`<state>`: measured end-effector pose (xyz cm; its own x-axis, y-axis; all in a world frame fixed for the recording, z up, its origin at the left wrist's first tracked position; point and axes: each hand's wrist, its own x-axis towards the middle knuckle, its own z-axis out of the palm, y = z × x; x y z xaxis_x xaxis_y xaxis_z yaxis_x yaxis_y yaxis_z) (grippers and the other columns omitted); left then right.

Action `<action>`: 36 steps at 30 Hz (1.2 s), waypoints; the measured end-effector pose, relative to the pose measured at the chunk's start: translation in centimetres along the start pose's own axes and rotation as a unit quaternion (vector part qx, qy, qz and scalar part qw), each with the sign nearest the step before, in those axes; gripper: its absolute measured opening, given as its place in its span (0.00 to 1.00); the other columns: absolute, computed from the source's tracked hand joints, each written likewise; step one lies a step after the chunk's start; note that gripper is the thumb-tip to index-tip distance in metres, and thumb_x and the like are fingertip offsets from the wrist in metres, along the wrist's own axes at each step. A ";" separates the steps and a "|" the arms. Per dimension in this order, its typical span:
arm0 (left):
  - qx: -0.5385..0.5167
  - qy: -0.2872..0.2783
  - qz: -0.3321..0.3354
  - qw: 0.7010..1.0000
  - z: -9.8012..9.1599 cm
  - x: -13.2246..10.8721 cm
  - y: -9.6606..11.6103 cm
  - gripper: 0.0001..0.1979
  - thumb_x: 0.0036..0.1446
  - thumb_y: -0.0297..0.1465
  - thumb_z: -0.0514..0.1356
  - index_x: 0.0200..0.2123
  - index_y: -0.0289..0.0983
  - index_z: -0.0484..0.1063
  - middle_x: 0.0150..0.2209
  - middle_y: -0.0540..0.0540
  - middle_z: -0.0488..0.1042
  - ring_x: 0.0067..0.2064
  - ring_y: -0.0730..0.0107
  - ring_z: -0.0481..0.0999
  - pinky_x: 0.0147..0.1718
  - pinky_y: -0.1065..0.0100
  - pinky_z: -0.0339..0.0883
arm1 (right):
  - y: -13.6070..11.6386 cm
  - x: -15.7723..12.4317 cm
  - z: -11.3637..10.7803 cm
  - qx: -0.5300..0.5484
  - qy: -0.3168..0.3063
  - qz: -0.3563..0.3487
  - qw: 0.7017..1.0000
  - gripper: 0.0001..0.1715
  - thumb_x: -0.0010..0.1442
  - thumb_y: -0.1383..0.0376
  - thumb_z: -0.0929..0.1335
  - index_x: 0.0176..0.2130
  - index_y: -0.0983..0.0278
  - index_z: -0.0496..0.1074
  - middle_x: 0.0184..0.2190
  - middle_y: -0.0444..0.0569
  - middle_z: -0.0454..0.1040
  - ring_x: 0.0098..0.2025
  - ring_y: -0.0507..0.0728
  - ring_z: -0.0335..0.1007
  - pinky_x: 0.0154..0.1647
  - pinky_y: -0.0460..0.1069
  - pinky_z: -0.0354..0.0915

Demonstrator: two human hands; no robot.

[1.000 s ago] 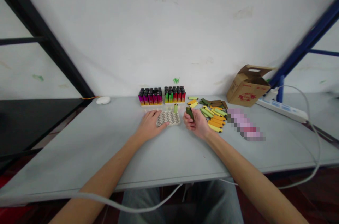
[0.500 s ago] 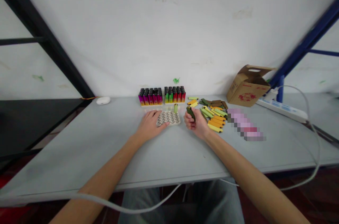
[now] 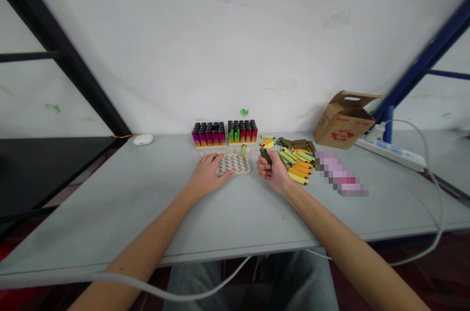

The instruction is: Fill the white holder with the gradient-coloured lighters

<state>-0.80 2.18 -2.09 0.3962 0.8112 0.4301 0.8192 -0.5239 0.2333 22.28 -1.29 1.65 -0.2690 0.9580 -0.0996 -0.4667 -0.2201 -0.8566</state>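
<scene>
A white tray point(image 3: 232, 164) with rows of holes lies in front of me. One light green lighter point(image 3: 244, 151) stands upright at its back right corner. My left hand point(image 3: 210, 174) grips the tray's left end, thumb along the front edge and fingers at the back left. Just right of the tray, my right hand point(image 3: 272, 170) holds a dark green lighter point(image 3: 265, 155), tilted, between thumb and fingers. Beside that hand lies a loose pile of yellow, orange, green and brown lighters point(image 3: 301, 168).
Behind the tray stand a block of purple lighters point(image 3: 208, 135) and a block of red and green ones point(image 3: 242, 132). A cardboard box point(image 3: 340, 125), a power strip point(image 3: 392, 152) and a blurred pink item point(image 3: 340, 174) are at right. A white case point(image 3: 143, 140) sits back left.
My right hand has shifted very slightly to the right with the dark green lighter. My left hand and the tray have not visibly moved.
</scene>
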 end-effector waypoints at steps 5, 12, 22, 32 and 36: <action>-0.003 -0.001 0.000 1.000 0.1 0.0 0.0 0.30 0.57 0.49 0.56 0.56 0.36 0.65 0.52 0.37 0.70 0.55 0.51 0.67 0.56 0.51 0.60 | -0.3 0.0 0.0 0.027 0.003 0.019 0.999 0.25 0.56 0.48 0.63 0.21 0.61 0.51 0.16 0.34 0.42 0.17 0.46 0.31 0.14 0.42 0.37; 0.001 -0.006 -0.002 1.000 0.0 0.0 0.0 0.31 0.58 0.50 0.56 0.56 0.33 0.65 0.53 0.35 0.70 0.55 0.50 0.67 0.56 0.52 0.60 | -0.7 -0.3 -0.1 0.069 -0.050 0.050 0.995 0.21 0.54 0.48 0.63 0.24 0.62 0.58 0.16 0.35 0.45 0.16 0.46 0.34 0.14 0.41 0.40; -0.013 0.001 -0.003 1.000 -0.1 0.0 0.2 0.30 0.57 0.49 0.56 0.56 0.35 0.65 0.53 0.36 0.70 0.55 0.49 0.67 0.56 0.50 0.60 | -0.7 -0.2 0.1 0.073 -0.024 0.018 0.997 0.25 0.55 0.49 0.66 0.22 0.61 0.52 0.16 0.34 0.43 0.17 0.46 0.30 0.13 0.41 0.37; -0.006 0.002 -0.002 1.000 0.1 0.0 -0.1 0.30 0.57 0.49 0.57 0.57 0.36 0.65 0.52 0.37 0.70 0.55 0.50 0.67 0.56 0.51 0.60 | -0.9 -0.3 0.3 0.087 0.007 -0.003 0.996 0.28 0.56 0.47 0.65 0.22 0.61 0.49 0.16 0.34 0.40 0.17 0.46 0.30 0.13 0.42 0.37; -0.004 -0.001 -0.005 1.000 0.0 0.0 0.1 0.30 0.57 0.49 0.56 0.57 0.35 0.65 0.53 0.37 0.69 0.55 0.50 0.67 0.56 0.51 0.60 | -0.9 -0.3 0.3 0.096 0.007 -0.004 0.995 0.27 0.57 0.48 0.65 0.22 0.61 0.49 0.16 0.33 0.40 0.17 0.47 0.29 0.13 0.42 0.37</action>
<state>-0.77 2.13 -2.09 0.3890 0.8170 0.4258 0.8197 -0.5178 0.2447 22.55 -1.42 2.64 -0.2542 0.9618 -0.1020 -0.6210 -0.2432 -0.7451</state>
